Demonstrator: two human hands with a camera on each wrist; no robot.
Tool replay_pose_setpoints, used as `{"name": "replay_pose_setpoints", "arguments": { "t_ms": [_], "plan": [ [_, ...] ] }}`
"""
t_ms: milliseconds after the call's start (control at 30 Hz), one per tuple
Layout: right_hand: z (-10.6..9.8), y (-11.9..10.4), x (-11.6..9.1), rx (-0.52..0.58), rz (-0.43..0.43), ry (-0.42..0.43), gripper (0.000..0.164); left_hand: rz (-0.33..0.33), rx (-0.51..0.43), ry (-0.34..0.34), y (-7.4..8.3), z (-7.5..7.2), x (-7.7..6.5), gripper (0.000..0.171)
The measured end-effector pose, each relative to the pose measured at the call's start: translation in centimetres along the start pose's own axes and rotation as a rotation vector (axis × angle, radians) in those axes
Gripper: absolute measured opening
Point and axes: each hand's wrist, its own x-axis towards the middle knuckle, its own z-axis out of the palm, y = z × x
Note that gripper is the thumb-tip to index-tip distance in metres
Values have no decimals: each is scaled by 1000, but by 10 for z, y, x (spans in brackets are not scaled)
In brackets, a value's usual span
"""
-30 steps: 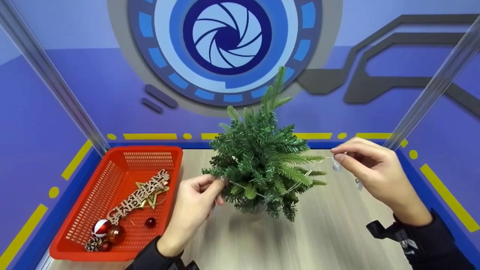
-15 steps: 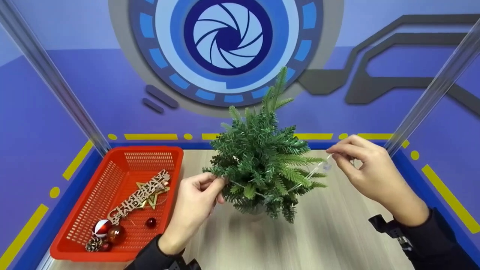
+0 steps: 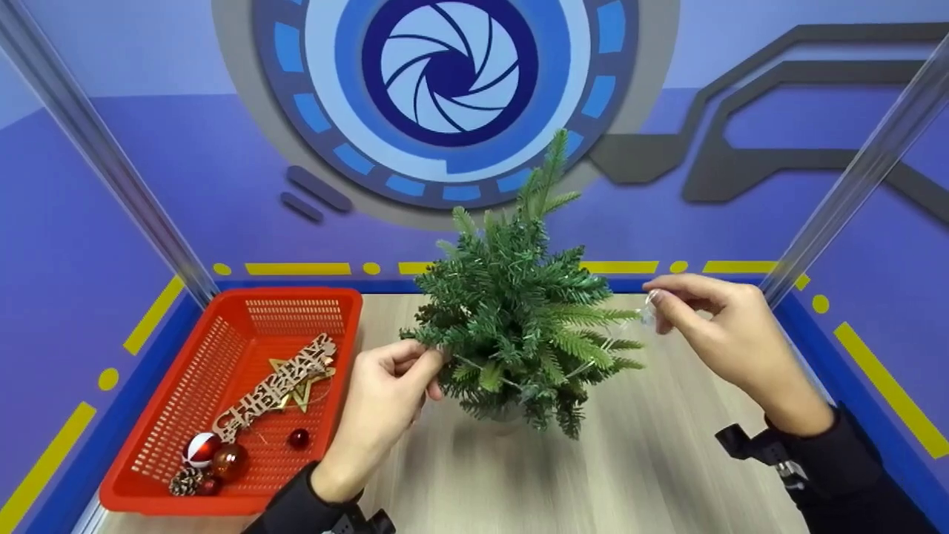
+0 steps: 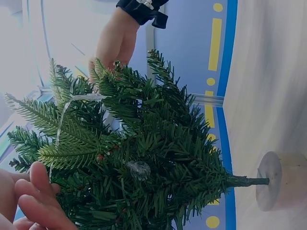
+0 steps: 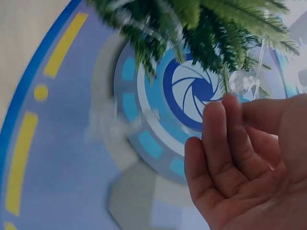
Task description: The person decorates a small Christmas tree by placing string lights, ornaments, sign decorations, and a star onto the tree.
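Here stands the little green tree in the middle of the table, its long axis upright on a round pale base; the top points up toward the back wall and leans slightly to the right; the clear light string runs across the front of the lower branches, then climbs slantwise on the right side toward the right hand; that hand pinches it between thumb and forefinger, just beside the branch tips, forearm reaching in from the lower right, fingers pointing left; over on the other side, the left hand pinches the string among the low left branches, fingers bent, wrist below, forearm slanting up from the bottom edge; left of the tree sits the red basket, and inside it a lettered ornament lies diagonally over a gold star.
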Motion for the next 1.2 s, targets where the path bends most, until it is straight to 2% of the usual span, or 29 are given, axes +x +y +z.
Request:
{"name": "replay_pose_setpoints", "arguments": {
  "t_ms": [133, 200, 333, 433, 500, 633, 767, 1000, 1200],
  "plan": [
    [0, -2, 0, 242, 149, -84, 23, 5, 42, -11, 2, -3, -1, 19],
    [0, -2, 1, 384, 177, -107, 28, 10, 76, -22, 3, -5, -2, 19],
    [3, -6, 5, 591, 197, -101, 33, 1, 228, -128, 11, -15, -4, 21],
    [6, -10, 6, 669, 206, -82, 33, 13, 378, -183, 23, -24, -8, 21],
    [6, -11, 6, 723, 215, -72, 35, 28, 456, -183, 32, -25, -12, 14],
    [7, -12, 6, 831, 224, -38, 43, 74, 520, -157, 42, -21, -17, 9],
    [8, -13, 8, 857, 237, -21, 50, 110, 506, -115, 50, -17, -19, 10],
    [8, -16, 14, 788, 258, -9, 49, 186, 483, -81, 62, -12, -16, 12],
    [9, -21, 20, 734, 200, -26, 42, 229, 485, -57, 68, -13, -9, 11]
  ]
}}
